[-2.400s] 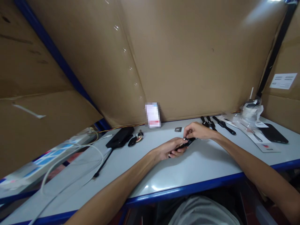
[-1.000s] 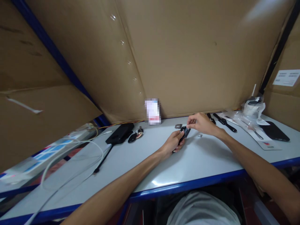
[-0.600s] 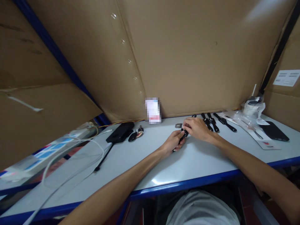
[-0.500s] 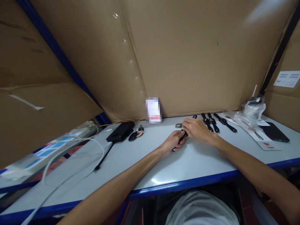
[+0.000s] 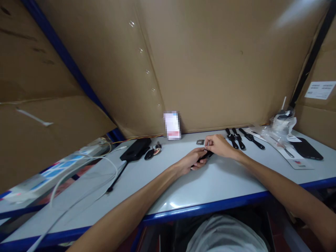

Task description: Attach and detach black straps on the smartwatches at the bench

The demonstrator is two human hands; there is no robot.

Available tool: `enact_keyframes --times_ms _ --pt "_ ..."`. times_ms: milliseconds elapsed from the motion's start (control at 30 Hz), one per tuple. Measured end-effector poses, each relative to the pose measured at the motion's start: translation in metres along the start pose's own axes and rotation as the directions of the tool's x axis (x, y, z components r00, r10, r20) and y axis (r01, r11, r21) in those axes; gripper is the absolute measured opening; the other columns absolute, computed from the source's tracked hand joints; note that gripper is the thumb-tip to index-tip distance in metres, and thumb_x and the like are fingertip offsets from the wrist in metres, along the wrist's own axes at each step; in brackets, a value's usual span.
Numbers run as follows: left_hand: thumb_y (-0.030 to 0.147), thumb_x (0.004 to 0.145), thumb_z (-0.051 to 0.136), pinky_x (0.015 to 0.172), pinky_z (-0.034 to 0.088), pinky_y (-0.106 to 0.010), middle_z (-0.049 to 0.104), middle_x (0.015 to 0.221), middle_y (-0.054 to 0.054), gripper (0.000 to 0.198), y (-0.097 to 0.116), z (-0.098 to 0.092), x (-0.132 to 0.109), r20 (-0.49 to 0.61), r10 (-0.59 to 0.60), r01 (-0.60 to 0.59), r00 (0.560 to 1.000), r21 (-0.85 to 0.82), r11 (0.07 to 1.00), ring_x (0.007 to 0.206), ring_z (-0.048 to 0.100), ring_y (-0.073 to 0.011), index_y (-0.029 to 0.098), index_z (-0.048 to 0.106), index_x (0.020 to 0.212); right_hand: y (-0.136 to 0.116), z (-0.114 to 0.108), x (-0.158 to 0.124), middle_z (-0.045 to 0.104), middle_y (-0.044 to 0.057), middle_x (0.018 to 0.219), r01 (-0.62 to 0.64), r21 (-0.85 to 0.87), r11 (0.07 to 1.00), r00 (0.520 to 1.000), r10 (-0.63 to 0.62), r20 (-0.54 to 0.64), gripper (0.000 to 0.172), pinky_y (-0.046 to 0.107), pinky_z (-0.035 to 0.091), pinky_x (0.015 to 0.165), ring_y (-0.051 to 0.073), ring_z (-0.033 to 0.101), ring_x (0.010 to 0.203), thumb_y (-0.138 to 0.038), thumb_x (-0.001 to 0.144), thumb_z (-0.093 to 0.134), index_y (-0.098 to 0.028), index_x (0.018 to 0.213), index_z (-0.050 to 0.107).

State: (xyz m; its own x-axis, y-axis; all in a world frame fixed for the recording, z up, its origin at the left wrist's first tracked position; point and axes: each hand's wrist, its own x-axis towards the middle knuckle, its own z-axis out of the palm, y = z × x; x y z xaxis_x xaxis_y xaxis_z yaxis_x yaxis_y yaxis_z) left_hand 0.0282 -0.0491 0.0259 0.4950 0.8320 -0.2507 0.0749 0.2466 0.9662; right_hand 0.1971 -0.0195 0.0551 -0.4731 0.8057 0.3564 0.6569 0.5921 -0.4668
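Observation:
My left hand [image 5: 194, 159] is wrapped round a black two-handled tool that looks like a spokeshave [image 5: 209, 154], tilted just above the table; the fingers cover much of it. My right hand [image 5: 219, 145] pinches a small silvery metal piece [image 5: 208, 143] upright against the tool's middle. What exactly that piece is, I cannot make out. Just beyond the hands lies a flat metal plate with a slot [image 5: 200, 142]. Several similar black spokeshaves [image 5: 238, 138] lie in a row to the right of my right hand.
A phone-like upright screen [image 5: 172, 126], blurred, leans on the cardboard wall. Left are a black box with a cable [image 5: 135, 148], keys [image 5: 153, 151] and a power strip [image 5: 63, 168]. Right are a black phone [image 5: 306, 148], a packaged tool [image 5: 288, 152] and a bagged tub [image 5: 282, 120].
My right hand has shifted from gripping round the tool to pinching a silvery piece at it. The tool's far end no longer sticks out beyond the right hand.

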Motion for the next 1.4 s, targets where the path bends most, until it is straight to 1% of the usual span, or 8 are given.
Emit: enact_keyframes --times_ms 133,300,633,767,900,1067,1233,1400 --pt "0.024 0.093 0.049 0.033 0.009 -0.014 0.037 0.058 0.009 0.008 0.001 0.002 -0.001 -0.015 -0.009 0.009 1.000 0.017 1.000 0.035 0.021 -0.0042 0.023 0.041 0.091 -0.001 -0.001 0.001 0.070 0.001 0.069 -0.069 0.023 0.997 0.997 0.070 -0.015 0.010 0.023 0.035 0.060 0.013 0.060 0.067 -0.010 0.078 0.064 -0.016 0.076 0.071" --pt "0.022 0.092 0.050 0.033 0.008 -0.015 0.038 0.058 0.010 0.007 0.002 0.002 0.000 0.007 -0.009 0.009 1.000 -0.004 1.000 0.034 0.021 -0.0039 0.022 0.044 0.096 0.000 0.001 0.000 0.073 0.003 0.076 -0.104 -0.120 0.987 0.995 0.103 -0.009 0.007 0.025 0.034 0.061 0.016 0.062 0.071 -0.017 0.081 0.064 -0.019 0.079 0.071" --pt "0.026 0.094 0.051 0.033 0.009 -0.014 0.038 0.057 0.010 0.010 0.000 -0.001 0.001 -0.011 -0.007 0.007 1.000 -0.044 0.999 0.034 0.022 -0.0041 0.022 0.044 0.101 0.009 0.002 0.000 0.074 0.003 0.079 0.047 -0.117 0.992 0.999 -0.045 0.020 0.013 0.025 0.035 0.064 0.015 0.062 0.071 -0.025 0.091 0.063 -0.019 0.092 0.076" --pt "0.026 0.094 0.050 0.033 0.008 -0.014 0.037 0.056 0.010 0.009 0.002 -0.002 0.001 -0.017 -0.007 0.006 1.000 -0.067 0.998 0.034 0.021 -0.0043 0.022 0.044 0.100 0.014 -0.002 0.001 0.074 0.002 0.082 0.137 -0.061 0.989 0.987 -0.131 0.094 0.017 0.024 0.036 0.064 0.014 0.061 0.071 -0.027 0.088 0.068 -0.021 0.100 0.078" --pt "0.028 0.095 0.051 0.033 0.007 -0.014 0.037 0.056 0.010 0.010 0.001 -0.003 0.002 0.011 -0.021 0.022 1.000 -0.060 0.998 0.034 0.021 -0.0044 0.023 0.044 0.101 0.016 -0.007 0.000 0.074 0.003 0.092 0.196 -0.104 0.975 0.978 -0.187 0.087 0.016 0.025 0.038 0.068 0.014 0.061 0.074 -0.023 0.086 0.071 -0.022 0.099 0.079" --pt "0.029 0.094 0.051 0.033 0.007 -0.015 0.038 0.057 0.010 0.011 0.000 -0.003 0.004 0.001 -0.029 0.029 1.000 -0.050 0.998 0.034 0.020 -0.0041 0.022 0.042 0.096 0.011 -0.007 -0.003 0.074 0.005 0.096 0.207 -0.207 0.956 0.978 -0.196 0.075 0.013 0.026 0.039 0.070 0.016 0.063 0.079 -0.022 0.087 0.069 -0.021 0.095 0.080" --pt "0.027 0.093 0.052 0.033 0.008 -0.015 0.038 0.057 0.010 0.012 -0.001 -0.005 0.005 0.005 -0.022 0.022 1.000 -0.062 0.998 0.034 0.020 -0.0043 0.022 0.044 0.099 0.007 -0.004 -0.005 0.074 0.005 0.097 0.216 -0.178 0.960 0.976 -0.206 0.075 0.019 0.025 0.042 0.076 0.017 0.065 0.086 -0.013 0.087 0.067 -0.020 0.100 0.079" --pt "0.027 0.094 0.050 0.033 0.008 -0.015 0.037 0.057 0.009 0.008 -0.003 -0.010 0.007 0.049 -0.037 0.041 0.998 -0.086 0.995 0.034 0.019 -0.0042 0.022 0.044 0.095 0.012 -0.005 -0.004 0.074 0.006 0.097 0.267 -0.208 0.941 0.963 -0.254 0.091 0.013 0.026 0.042 0.079 0.018 0.065 0.091 -0.019 0.090 0.069 -0.019 0.098 0.078"
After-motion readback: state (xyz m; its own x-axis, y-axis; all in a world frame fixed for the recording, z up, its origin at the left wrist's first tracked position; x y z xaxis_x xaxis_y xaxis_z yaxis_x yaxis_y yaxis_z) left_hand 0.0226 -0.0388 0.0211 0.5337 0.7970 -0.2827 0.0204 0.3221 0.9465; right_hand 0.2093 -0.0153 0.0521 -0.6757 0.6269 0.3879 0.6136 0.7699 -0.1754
